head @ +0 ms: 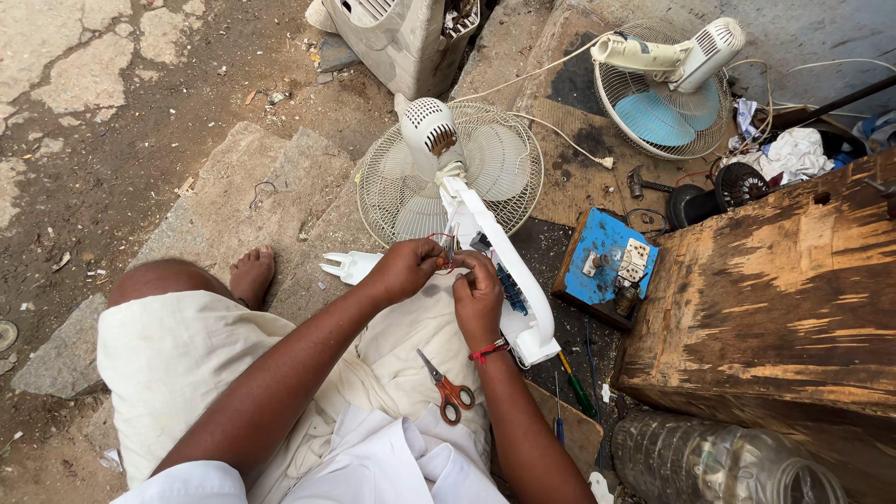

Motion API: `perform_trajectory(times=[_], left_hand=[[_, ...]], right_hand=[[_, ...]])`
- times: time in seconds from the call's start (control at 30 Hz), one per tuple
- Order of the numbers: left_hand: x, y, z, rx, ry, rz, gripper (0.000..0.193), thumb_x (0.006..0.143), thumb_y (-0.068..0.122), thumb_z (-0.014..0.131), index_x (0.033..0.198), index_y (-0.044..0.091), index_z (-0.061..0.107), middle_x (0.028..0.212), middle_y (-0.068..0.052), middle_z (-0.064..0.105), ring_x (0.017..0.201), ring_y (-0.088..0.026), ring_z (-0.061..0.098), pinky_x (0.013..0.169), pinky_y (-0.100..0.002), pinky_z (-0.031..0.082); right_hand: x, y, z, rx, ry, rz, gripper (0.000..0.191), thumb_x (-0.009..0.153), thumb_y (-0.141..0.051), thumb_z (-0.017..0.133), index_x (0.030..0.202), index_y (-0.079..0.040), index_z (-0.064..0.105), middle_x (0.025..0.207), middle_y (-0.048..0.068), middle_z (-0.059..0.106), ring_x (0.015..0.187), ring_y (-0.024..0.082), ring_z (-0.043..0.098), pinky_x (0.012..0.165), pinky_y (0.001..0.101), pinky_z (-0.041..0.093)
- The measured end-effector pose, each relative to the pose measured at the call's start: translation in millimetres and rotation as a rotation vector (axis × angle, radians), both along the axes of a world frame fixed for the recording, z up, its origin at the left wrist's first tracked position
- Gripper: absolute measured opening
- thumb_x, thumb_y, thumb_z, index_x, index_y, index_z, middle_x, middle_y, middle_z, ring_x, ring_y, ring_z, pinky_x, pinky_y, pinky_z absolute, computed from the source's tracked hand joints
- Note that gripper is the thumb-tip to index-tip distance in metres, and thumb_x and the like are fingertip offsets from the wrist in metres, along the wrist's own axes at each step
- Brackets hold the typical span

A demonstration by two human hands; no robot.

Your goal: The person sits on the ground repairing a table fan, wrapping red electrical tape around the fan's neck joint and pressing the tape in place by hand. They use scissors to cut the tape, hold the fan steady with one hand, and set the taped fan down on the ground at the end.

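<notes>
A white table fan (pixel 439 140) lies face down across my lap and the stone step, its wire grille (pixel 504 173) against the ground and its opened white stand (pixel 509 280) toward me. My left hand (pixel 403 269) and my right hand (pixel 476 294) meet over the open stand, both pinching thin red and dark wires (pixel 446 245) that come out of it. A red thread is tied round my right wrist. Orange-handled scissors (pixel 450 390) rest on my lap cloth just below my hands.
A blue switch board (pixel 605 266) with sockets lies right of the fan. A second fan (pixel 667 89) with blue blades lies further back. A worn wooden block (pixel 775 299), a clear plastic bottle (pixel 719 462), screwdrivers (pixel 577 387) and a hammer (pixel 639 182) lie at the right.
</notes>
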State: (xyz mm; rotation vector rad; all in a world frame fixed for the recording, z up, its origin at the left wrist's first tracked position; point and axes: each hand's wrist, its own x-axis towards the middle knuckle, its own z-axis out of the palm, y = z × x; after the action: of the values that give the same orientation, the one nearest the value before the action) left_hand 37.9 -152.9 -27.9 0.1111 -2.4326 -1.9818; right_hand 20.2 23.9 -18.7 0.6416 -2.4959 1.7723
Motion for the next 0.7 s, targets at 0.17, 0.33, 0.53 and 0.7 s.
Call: perform_trajectory(times=[0.17,0.33,0.53,0.7], left_hand=[[-5.8,-5.9,-7.6,-0.072,0.014,-0.011,0.015,0.094,0.013,0.064,0.1,0.002,0.071,0.091,-0.012,0.075,0.081,-0.017,0.072,0.075,-0.033,0.056],[-7.6,-8.9,-5.1,-0.042,-0.028,-0.021,0.012,0.094,0.01,0.063,0.098,0.001,0.07,0.09,-0.011,0.075,0.083,-0.017,0.072,0.076,-0.032,0.055],[-2.3,-12.6,12.7,-0.055,-0.055,-0.02,0.016,0.085,0.01,0.073,0.097,0.002,0.066,0.085,-0.011,0.073,0.079,-0.021,0.07,0.074,-0.034,0.056],[2.1,-11.4,25.0,-0.294,0.103,0.022,0.018,0.081,0.011,0.076,0.094,0.003,0.067,0.087,-0.013,0.069,0.078,-0.031,0.069,0.07,-0.04,0.055]], right_hand=[[2.9,-13.0,20.0,0.082,0.036,0.028,0.027,0.088,0.006,0.065,0.114,-0.002,0.067,0.125,0.005,0.069,0.07,0.007,0.065,0.061,0.0233,0.053],[0.4,-16.3,33.2,0.106,0.07,0.05,0.019,0.093,0.0,0.069,0.111,-0.003,0.069,0.113,0.007,0.072,0.079,0.011,0.069,0.066,0.0246,0.056],[-4.1,-17.5,42.0,0.229,0.175,0.062,0.008,0.093,-0.006,0.072,0.1,-0.002,0.071,0.104,0.007,0.074,0.084,0.016,0.073,0.07,0.0287,0.059],[-7.4,-16.7,43.7,0.253,0.196,0.103,0.008,0.094,-0.008,0.072,0.099,-0.002,0.072,0.102,0.008,0.073,0.083,0.017,0.073,0.071,0.0306,0.058]])
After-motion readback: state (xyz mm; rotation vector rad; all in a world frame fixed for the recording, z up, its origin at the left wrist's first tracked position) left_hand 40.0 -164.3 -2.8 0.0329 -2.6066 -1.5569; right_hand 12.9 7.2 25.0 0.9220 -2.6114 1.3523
